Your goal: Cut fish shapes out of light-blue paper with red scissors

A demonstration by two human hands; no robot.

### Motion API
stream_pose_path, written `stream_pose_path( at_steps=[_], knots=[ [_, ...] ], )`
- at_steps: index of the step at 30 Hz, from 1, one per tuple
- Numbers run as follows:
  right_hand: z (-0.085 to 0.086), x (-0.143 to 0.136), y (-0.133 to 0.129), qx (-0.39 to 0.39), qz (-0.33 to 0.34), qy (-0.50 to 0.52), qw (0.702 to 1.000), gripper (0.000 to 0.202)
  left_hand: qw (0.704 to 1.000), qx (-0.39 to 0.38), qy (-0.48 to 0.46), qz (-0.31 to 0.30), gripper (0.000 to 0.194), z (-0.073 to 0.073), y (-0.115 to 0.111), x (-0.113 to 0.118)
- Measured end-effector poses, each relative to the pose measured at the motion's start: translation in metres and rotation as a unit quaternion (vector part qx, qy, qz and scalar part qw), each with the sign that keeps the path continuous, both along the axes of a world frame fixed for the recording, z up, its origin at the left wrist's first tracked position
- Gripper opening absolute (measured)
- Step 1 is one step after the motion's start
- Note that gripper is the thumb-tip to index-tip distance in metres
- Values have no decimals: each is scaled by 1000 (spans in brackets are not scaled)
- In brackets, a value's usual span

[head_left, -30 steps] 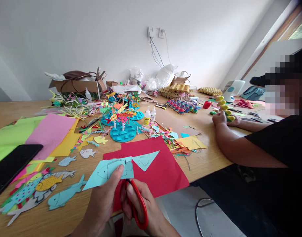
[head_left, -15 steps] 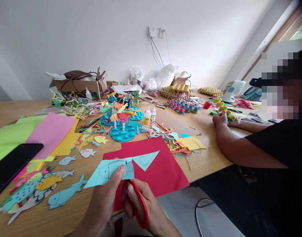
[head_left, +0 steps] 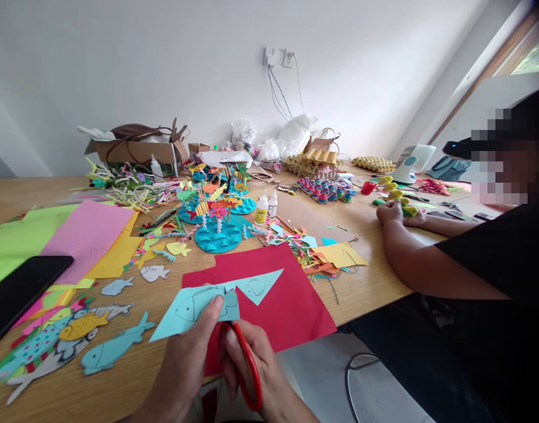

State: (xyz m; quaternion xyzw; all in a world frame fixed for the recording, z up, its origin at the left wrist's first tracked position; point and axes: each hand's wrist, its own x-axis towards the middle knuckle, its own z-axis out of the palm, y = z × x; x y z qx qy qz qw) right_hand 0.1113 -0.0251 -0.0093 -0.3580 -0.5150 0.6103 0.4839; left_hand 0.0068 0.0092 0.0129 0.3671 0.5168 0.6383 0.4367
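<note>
My left hand [head_left: 188,352] pinches a light blue paper [head_left: 168,323] with its thumb on top; fish outlines are drawn on it in dark line. Red-handled scissors [head_left: 251,376] are in my right hand [head_left: 256,358], their blades at the lower edge of the blue paper, mostly hidden behind it. Under the blue paper lies a large red sheet [head_left: 296,305], reaching the table's front edge. Left of my hands sit cut-out paper fish, among them a blue one [head_left: 115,346] and a yellow one [head_left: 82,326].
A black phone [head_left: 27,294] and coloured sheets [head_left: 82,235] lie at the left. Behind are a blue base with paper fish [head_left: 219,235], glue bottles [head_left: 261,210] and paper scraps [head_left: 302,249]. A person's arm [head_left: 419,258] rests on the table at the right.
The view has shifted very slightly, so the table items sit a little further left. Both hands, the blue paper and the scissors hold nearly the same position.
</note>
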Motion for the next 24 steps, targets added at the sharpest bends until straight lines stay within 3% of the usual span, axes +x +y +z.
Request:
stream_pose_path(
  at_steps=[7, 13, 24],
  knots=[
    [5, 0, 0, -1, -12, -12, 1000, 53, 1000, -7, -8, 10, 26, 3, 0, 2],
    [1, -1, 0, -10, -11, -6, 1000, 53, 1000, -28, -9, -9, 24, -4, 0, -1],
    [4, 2, -2, 25, -15, -15, 999, 48, 999, 2, 21, -31, 19, -5, -2, -2]
  ],
)
